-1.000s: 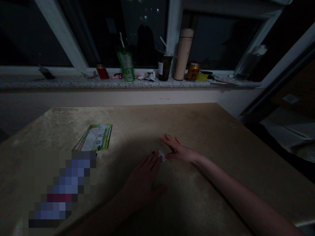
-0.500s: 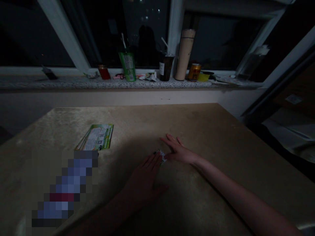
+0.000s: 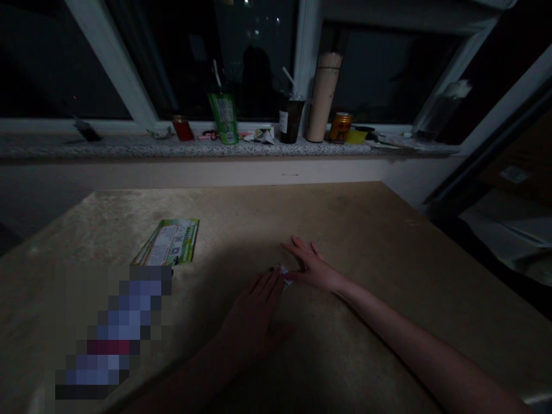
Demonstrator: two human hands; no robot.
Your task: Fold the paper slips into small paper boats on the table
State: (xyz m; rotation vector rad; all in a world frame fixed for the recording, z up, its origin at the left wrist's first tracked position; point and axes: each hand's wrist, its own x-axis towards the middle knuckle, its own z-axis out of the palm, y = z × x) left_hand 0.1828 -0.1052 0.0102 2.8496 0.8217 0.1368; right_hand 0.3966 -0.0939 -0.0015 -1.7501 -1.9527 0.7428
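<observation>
On the table (image 3: 345, 218) lies a small, light printed piece (image 3: 284, 275), partly hidden by my hands; its kind cannot be made out. My left hand (image 3: 254, 310) rests flat with its fingertips over the left part of this piece and its thumb stretched to the right. My right hand (image 3: 313, 267) is spread on the table to the right, its thumb at the piece's right edge. A tiny dark spot (image 3: 271, 269) shows by the left fingertips.
Green printed cards or packets (image 3: 172, 241) lie fanned at the left, above a pixelated bluish object (image 3: 123, 322). Along the window sill (image 3: 259, 148) stand a green cup (image 3: 224, 118), a dark cup with a straw (image 3: 291, 121), a beige flask (image 3: 323, 98) and an orange can (image 3: 340, 126).
My right thumb has shifted slightly at the printed piece's edge. Otherwise both hands keep almost the same places.
</observation>
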